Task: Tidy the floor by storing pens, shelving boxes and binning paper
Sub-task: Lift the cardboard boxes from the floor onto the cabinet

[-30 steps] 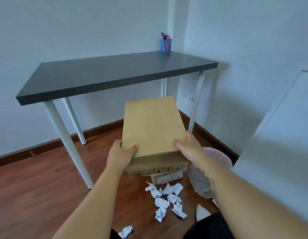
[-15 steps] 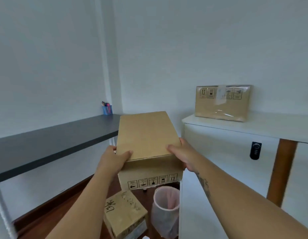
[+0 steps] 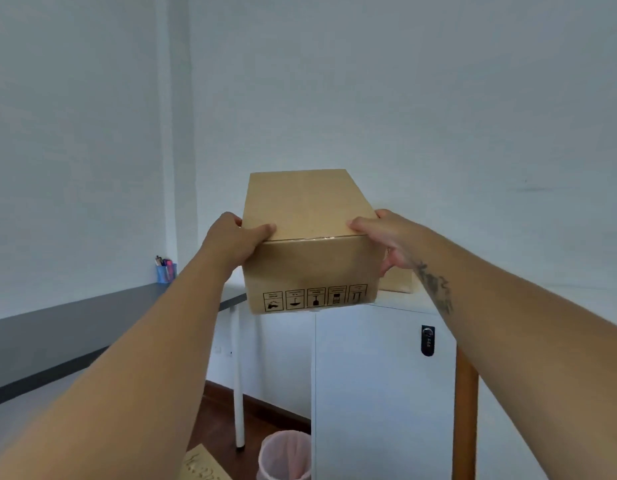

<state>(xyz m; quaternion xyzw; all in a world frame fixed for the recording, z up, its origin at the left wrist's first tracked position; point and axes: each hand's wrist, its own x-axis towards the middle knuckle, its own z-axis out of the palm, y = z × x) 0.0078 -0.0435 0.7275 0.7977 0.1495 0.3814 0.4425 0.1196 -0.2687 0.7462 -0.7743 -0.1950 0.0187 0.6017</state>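
I hold a brown cardboard box [image 3: 307, 237] with handling symbols on its near face, raised at chest height over the left end of the white cabinet [image 3: 369, 375]. My left hand [image 3: 236, 242] grips its left side and my right hand [image 3: 390, 240] grips its right side. Behind my right hand, a corner of a second cardboard box [image 3: 399, 280] shows on the cabinet top. A third box [image 3: 205, 465] with handwriting lies on the floor at the bottom edge. The bin [image 3: 286, 455] with a pink liner stands beside the cabinet.
A dark grey desk [image 3: 75, 327] with white legs runs along the left wall, with a blue pen cup [image 3: 166, 271] at its far end. The cabinet door has a black combination lock [image 3: 427, 340]. A wooden post [image 3: 465, 410] stands to the right.
The box and both hands have risen and moved right, and now cover most of the box on the cabinet. My view has lifted, so less floor shows.
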